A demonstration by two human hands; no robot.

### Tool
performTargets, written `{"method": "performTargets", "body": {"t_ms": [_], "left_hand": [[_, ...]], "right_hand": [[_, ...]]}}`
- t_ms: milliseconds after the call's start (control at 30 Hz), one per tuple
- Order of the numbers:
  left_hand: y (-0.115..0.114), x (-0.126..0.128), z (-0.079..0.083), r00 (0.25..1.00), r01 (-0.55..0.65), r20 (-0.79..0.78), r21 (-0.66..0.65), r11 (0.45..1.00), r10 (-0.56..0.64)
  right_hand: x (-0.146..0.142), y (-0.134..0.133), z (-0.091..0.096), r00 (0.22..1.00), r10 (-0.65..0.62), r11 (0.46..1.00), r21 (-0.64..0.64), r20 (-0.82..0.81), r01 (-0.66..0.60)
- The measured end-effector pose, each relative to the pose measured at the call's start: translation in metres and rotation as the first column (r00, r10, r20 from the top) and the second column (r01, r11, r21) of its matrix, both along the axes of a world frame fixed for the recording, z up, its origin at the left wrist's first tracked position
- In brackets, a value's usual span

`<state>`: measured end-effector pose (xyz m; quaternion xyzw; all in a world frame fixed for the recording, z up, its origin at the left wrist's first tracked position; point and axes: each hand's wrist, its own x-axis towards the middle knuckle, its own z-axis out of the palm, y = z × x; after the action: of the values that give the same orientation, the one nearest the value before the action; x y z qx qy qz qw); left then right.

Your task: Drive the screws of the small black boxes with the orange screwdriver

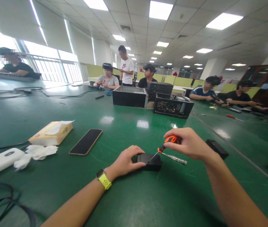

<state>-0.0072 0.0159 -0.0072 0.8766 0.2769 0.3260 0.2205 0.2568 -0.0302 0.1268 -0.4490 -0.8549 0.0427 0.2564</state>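
A small black box-shaped device (154, 162) lies on the green table, and my left hand (126, 161) grips its left end between thumb and fingers. My right hand (188, 143) is closed around the orange and black handle of a screwdriver (171, 139). The screwdriver slants down to the left, its tip at the top face of the black device near my left thumb. Just behind the device rests a slim silver screwdriver-like tool (175, 158). Beyond my right wrist lies another black block (217, 149), partly hidden by the wrist.
A phone (86, 142), a tissue pack (52, 132), crumpled tissues (39, 152) and a white device (1, 161) lie to the left. Black cables (8, 198) run along the left edge. Computer cases (173, 106) stand ahead. Several people sit or stand around the table.
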Motion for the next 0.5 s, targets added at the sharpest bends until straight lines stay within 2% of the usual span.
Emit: {"method": "performTargets", "body": {"t_ms": [133,267,400,500], "left_hand": [[0.000,0.000,0.000,1.000,0.000,0.001,-0.003,1.000,0.000],[0.000,0.000,-0.001,1.000,0.000,0.002,-0.004,1.000,0.000],[0.000,0.000,-0.001,1.000,0.000,-0.007,-0.005,1.000,0.000],[0.000,0.000,-0.001,1.000,0.000,-0.002,-0.003,1.000,0.000]], "right_hand": [[-0.004,0.000,-0.006,0.999,-0.039,0.999,0.038,0.019,0.038],[-0.010,0.001,-0.010,0.999,0.011,0.999,0.048,0.051,-0.014],[-0.009,-0.004,-0.002,0.998,0.032,0.998,0.047,0.049,-0.034],[-0.005,-0.011,0.006,0.998,0.070,0.998,-0.002,-0.009,-0.070]]}}
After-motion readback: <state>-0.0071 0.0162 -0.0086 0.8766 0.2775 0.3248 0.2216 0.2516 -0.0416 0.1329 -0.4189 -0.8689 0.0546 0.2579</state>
